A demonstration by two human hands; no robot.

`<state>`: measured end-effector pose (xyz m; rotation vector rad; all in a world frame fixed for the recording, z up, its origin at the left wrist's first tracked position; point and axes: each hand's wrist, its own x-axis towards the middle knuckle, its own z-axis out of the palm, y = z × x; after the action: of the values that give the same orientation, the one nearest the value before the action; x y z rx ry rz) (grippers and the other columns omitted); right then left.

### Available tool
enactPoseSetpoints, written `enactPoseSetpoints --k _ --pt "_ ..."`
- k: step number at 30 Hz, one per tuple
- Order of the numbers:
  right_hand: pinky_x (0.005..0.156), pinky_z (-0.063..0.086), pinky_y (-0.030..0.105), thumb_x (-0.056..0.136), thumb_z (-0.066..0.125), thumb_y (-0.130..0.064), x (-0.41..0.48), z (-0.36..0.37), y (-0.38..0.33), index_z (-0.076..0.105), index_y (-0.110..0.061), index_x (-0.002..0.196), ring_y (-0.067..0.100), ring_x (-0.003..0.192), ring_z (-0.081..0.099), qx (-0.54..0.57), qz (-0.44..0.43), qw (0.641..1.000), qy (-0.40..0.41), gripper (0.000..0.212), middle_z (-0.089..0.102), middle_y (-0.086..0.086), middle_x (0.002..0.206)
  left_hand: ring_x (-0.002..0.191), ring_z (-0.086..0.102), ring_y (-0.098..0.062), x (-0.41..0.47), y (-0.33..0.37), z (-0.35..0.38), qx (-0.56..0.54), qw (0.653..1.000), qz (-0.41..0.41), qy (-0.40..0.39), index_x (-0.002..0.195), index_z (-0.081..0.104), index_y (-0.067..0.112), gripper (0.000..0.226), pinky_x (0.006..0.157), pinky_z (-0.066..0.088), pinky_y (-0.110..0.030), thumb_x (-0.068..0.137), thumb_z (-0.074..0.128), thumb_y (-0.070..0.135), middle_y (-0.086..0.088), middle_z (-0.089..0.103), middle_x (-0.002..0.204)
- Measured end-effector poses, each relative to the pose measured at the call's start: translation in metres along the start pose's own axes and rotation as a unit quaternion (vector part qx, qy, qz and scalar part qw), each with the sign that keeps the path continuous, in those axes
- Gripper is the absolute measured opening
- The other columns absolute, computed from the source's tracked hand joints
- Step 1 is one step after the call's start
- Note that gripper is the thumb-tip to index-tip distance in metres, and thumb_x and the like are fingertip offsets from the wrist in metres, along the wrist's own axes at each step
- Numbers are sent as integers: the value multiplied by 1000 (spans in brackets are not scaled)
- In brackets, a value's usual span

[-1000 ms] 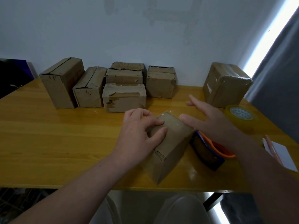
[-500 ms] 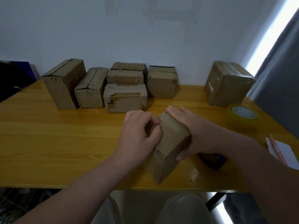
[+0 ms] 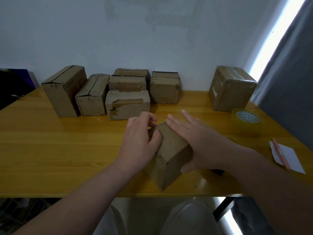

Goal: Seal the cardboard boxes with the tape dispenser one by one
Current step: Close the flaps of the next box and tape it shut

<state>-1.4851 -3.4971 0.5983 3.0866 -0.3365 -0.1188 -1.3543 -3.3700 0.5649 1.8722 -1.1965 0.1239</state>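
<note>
The left hand [image 3: 140, 138] and the right hand [image 3: 203, 141] are bare, with nothing worn on fingers or wrists. The left forearm [image 3: 76, 192] and the right forearm [image 3: 271, 177] are uncovered along their whole visible length, right to the frame's edge. The nails that show on the right hand are cut short. Low in the view, the person's legs are clad in pale trousers [image 3: 191, 217], off-white or light grey, of plain, smooth cloth with no visible pattern. The left knee [image 3: 115, 221] and the right knee [image 3: 188, 209] round out the fabric. The light is too dim to make out seams.
</note>
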Motion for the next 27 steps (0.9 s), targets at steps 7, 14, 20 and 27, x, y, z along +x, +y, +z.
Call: enactPoseSetpoints --k 7,14,20,27 --pt "116 -5 40 73 69 -60 -23 1 -2 -19 -27 148 12 142 -22 13 73 997 36 121 -24 -15 153 97 35 -7 0 1 3 -18 999 -33 -19 122 48 22 28 72 38 -25 95 46 23 23 41 91" --pt "114 -8 43 81 65 -51 -26 7 -35 -11 -17 151 19 145 -17 -18 54 996 66 109 -13 -2 160 104 35 -13 -1 2 5 -9 998 -49 -32 126 51 20 32 81 34 -30 96 40 20 7 51 104" --pt "112 -12 41 79 67 -53 -23 2 -39 -17 -22 149 7 142 -17 26 45 998 40 114 -15 -9 159 93 27 -1 -4 3 1 9 999 -17 -38 121 54 18 28 86 26 -24 99 37 19 6 53 110" --pt "119 8 43 83 68 -34 -21 3 -44 -8 -17 152 24 147 -8 39 90 994 40 104 -8 1 160 98 46 -7 -3 -2 -2 22 997 -15 -75 126 55 17 35 86 30 -25 101 31 22 5 58 108"
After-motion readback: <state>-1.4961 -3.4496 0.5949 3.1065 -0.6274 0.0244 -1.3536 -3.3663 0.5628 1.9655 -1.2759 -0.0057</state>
